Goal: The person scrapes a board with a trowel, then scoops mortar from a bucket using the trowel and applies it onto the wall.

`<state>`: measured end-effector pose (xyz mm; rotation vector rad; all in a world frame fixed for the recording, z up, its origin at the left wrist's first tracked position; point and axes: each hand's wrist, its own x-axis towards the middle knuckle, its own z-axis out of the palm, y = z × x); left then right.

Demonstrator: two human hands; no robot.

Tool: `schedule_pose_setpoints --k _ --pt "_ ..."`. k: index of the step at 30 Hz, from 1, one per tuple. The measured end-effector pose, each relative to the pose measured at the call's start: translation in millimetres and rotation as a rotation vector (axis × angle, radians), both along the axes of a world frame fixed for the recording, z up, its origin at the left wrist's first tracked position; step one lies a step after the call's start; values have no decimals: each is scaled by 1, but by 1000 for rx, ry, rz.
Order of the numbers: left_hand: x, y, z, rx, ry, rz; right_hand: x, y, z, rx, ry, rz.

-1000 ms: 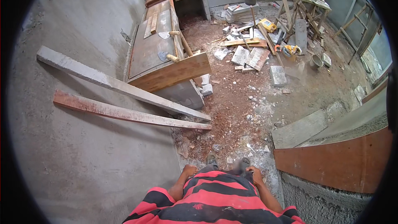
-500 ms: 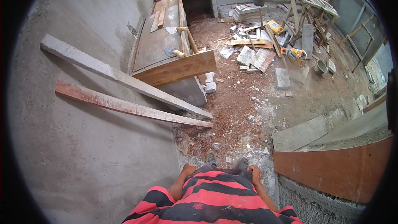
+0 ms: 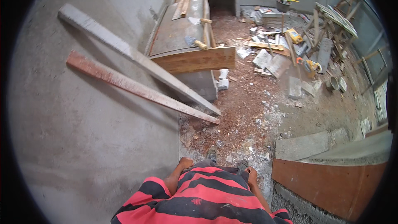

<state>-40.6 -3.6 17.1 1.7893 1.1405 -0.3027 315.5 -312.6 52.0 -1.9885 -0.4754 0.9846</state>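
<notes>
My left hand hangs low beside my left hip, its fingers curled in next to the dark trousers. At the other hip, my right hand is closed against the trouser side. What either hand holds, if anything, is too small to make out. Two long beams lean on the wall ahead on the left: a grey-white one and a reddish one. Their lower ends reach the rubble floor; neither hand touches them. My shoes stand on the white-dusted ground.
A formwork-edged slab carries two trowels and a wooden board at its front. Broken slabs and planks lie beyond, near a bucket and a wooden trestle. A brown panel flanks my right.
My view has tilted up and turned slightly left, so the slab and rubble appear lower and farther right. Both hands stay beside my hips, fingers closed.
</notes>
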Motion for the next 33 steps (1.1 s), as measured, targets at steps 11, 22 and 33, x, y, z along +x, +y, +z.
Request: schedule_pose_setpoints --k 11,22,33 --pt "-44 26 -11 -26 5 352 -24 12 18 -137 -161 26" --pt "22 238 322 795 -959 1365 21 -57 140 -464 533 7" --pt "101 268 470 781 -1051 604 36 106 114 -122 0 -161"
